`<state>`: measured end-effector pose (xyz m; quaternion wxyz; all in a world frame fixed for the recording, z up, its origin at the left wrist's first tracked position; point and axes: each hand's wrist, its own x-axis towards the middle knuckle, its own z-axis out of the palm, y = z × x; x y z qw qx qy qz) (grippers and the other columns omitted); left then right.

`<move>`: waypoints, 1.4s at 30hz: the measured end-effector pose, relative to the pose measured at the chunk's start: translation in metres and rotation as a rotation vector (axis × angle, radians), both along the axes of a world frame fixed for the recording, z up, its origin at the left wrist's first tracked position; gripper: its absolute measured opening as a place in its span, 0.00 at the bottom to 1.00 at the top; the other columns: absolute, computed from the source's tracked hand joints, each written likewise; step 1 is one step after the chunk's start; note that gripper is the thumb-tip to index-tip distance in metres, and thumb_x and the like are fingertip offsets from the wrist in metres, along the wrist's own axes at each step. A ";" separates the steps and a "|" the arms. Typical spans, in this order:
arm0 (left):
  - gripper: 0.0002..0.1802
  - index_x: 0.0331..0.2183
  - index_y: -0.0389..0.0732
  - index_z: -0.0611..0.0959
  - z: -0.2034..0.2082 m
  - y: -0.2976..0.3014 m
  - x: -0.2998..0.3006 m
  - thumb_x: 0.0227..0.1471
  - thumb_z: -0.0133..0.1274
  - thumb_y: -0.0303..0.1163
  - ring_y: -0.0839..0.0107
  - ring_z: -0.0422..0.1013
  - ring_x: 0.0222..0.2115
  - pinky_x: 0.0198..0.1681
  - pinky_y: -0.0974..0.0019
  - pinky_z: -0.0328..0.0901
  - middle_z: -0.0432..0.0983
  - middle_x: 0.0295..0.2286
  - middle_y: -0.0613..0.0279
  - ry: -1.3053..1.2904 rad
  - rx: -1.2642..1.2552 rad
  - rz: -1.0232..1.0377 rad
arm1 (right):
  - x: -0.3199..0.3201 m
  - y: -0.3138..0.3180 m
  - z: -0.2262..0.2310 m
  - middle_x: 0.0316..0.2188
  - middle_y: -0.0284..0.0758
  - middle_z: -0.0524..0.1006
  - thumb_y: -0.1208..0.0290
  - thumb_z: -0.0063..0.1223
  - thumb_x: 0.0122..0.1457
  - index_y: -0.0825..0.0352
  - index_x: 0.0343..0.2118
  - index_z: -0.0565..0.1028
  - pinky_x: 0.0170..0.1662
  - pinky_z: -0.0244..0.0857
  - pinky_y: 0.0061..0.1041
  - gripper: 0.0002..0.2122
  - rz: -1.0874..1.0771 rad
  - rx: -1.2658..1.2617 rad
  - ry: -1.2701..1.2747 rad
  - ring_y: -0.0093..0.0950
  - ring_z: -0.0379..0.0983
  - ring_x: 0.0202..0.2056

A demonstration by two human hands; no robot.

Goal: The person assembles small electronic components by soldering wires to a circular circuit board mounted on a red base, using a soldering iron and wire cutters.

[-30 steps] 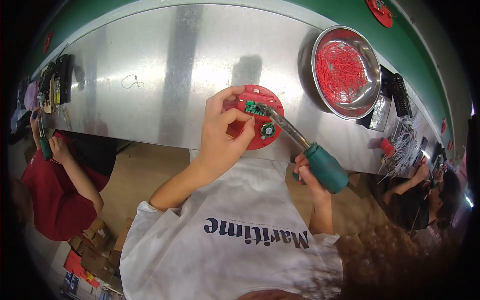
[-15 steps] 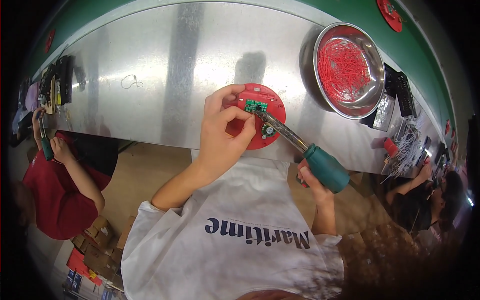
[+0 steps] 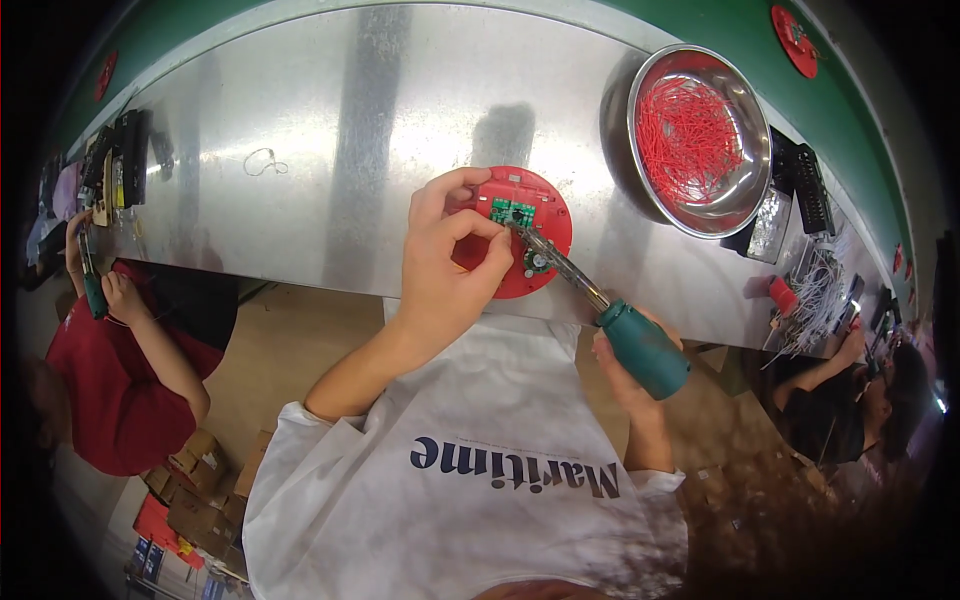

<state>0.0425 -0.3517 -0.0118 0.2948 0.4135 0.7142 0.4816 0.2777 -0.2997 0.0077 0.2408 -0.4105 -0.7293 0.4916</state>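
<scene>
A round red plastic housing [image 3: 552, 205] lies on the metal bench in front of me. On it sit a small green circuit board [image 3: 508, 211] and a round green part [image 3: 538, 260]. My left hand [image 3: 450, 240] rests at the housing's left side, thumb and forefinger pinched at the board; what is between them is too small to make out. My right hand [image 3: 630, 375] grips a soldering iron [image 3: 645, 350] by its thick dark green handle. The iron slants up and left, its tip at the board beside my left fingertips.
A steel bowl [image 3: 752, 185] of red wires [image 3: 685, 140] stands to the right, with black trays [image 3: 805, 185] and white wires [image 3: 815, 300] beyond. A thin wire loop [image 3: 265, 162] lies left. Co-workers sit on both sides. Red housings [image 3: 795, 42] lie on a green belt [image 3: 690, 22].
The soldering iron's handle has swung slightly left and down, and my right-hand grip has shifted. My left hand stays put. The housings on the green belt have moved right.
</scene>
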 end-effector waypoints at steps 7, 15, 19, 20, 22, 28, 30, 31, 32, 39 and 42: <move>0.03 0.22 0.38 0.80 0.000 0.000 0.001 0.41 0.59 0.22 0.60 0.63 0.47 0.50 0.61 0.62 0.69 0.48 0.58 -0.007 -0.005 0.009 | 0.023 -0.011 -0.007 0.30 0.41 0.78 0.83 0.60 0.43 0.72 0.30 0.76 0.29 0.69 0.24 0.08 -0.223 -0.482 0.168 0.30 0.77 0.28; 0.04 0.23 0.38 0.80 0.004 0.001 0.000 0.42 0.59 0.22 0.61 0.63 0.46 0.50 0.62 0.61 0.69 0.48 0.58 -0.032 -0.034 0.010 | 0.053 -0.013 -0.021 0.42 0.45 0.74 0.77 0.51 0.52 0.73 0.38 0.72 0.35 0.68 0.27 0.11 -0.242 -0.552 0.437 0.32 0.75 0.33; 0.04 0.23 0.38 0.80 0.004 0.002 -0.001 0.42 0.60 0.23 0.62 0.63 0.46 0.50 0.62 0.61 0.69 0.48 0.59 -0.030 -0.038 0.005 | 0.058 -0.012 -0.021 0.39 0.46 0.71 0.70 0.52 0.53 0.73 0.37 0.70 0.35 0.66 0.28 0.12 -0.324 -0.527 0.427 0.31 0.71 0.31; 0.04 0.23 0.38 0.80 0.004 0.002 -0.002 0.42 0.60 0.23 0.62 0.63 0.46 0.50 0.62 0.61 0.69 0.48 0.59 -0.027 -0.040 0.002 | 0.059 -0.013 -0.022 0.38 0.45 0.70 0.69 0.52 0.52 0.72 0.37 0.70 0.34 0.65 0.28 0.13 -0.343 -0.533 0.428 0.30 0.70 0.30; 0.04 0.23 0.38 0.80 0.005 0.001 -0.002 0.42 0.60 0.23 0.62 0.63 0.46 0.50 0.61 0.61 0.69 0.48 0.59 -0.020 -0.068 -0.008 | 0.060 -0.014 -0.024 0.37 0.45 0.69 0.69 0.52 0.52 0.73 0.37 0.69 0.34 0.65 0.28 0.14 -0.371 -0.552 0.471 0.30 0.69 0.29; 0.03 0.25 0.38 0.82 0.009 0.001 -0.009 0.43 0.60 0.24 0.62 0.64 0.46 0.50 0.61 0.62 0.69 0.50 0.58 0.012 -0.117 -0.070 | 0.054 -0.013 -0.024 0.35 0.46 0.67 0.67 0.53 0.51 0.73 0.40 0.66 0.29 0.64 0.25 0.17 -0.458 -0.569 0.581 0.31 0.67 0.24; 0.02 0.26 0.37 0.82 0.011 0.000 -0.011 0.45 0.60 0.23 0.65 0.63 0.47 0.51 0.63 0.61 0.69 0.50 0.58 0.020 -0.118 -0.091 | 0.053 -0.013 -0.025 0.35 0.46 0.67 0.67 0.53 0.51 0.74 0.40 0.66 0.28 0.64 0.25 0.18 -0.472 -0.553 0.601 0.31 0.67 0.23; 0.01 0.27 0.36 0.83 0.012 -0.001 -0.012 0.47 0.59 0.22 0.68 0.63 0.48 0.53 0.65 0.60 0.69 0.51 0.58 0.026 -0.118 -0.108 | 0.053 -0.014 -0.026 0.35 0.46 0.67 0.67 0.53 0.51 0.74 0.41 0.65 0.27 0.64 0.24 0.18 -0.475 -0.551 0.608 0.31 0.67 0.23; 0.01 0.27 0.36 0.83 0.014 -0.001 -0.013 0.47 0.59 0.22 0.68 0.63 0.48 0.53 0.65 0.60 0.69 0.51 0.58 0.032 -0.117 -0.108 | 0.052 -0.013 -0.027 0.35 0.46 0.67 0.67 0.53 0.51 0.74 0.41 0.65 0.27 0.65 0.24 0.19 -0.478 -0.549 0.614 0.31 0.67 0.23; 0.18 0.42 0.39 0.80 0.032 0.009 -0.041 0.44 0.60 0.23 0.56 0.69 0.46 0.50 0.60 0.65 0.70 0.49 0.52 0.060 -0.127 -0.336 | 0.057 -0.015 -0.031 0.35 0.46 0.67 0.67 0.52 0.51 0.74 0.39 0.67 0.27 0.65 0.24 0.17 -0.492 -0.556 0.643 0.31 0.67 0.23; 0.24 0.45 0.39 0.79 0.038 0.023 -0.051 0.43 0.62 0.23 0.59 0.70 0.45 0.49 0.62 0.65 0.71 0.47 0.54 0.143 -0.192 -0.489 | 0.056 -0.017 -0.031 0.35 0.46 0.68 0.67 0.52 0.51 0.73 0.36 0.68 0.27 0.65 0.24 0.15 -0.506 -0.530 0.667 0.31 0.68 0.24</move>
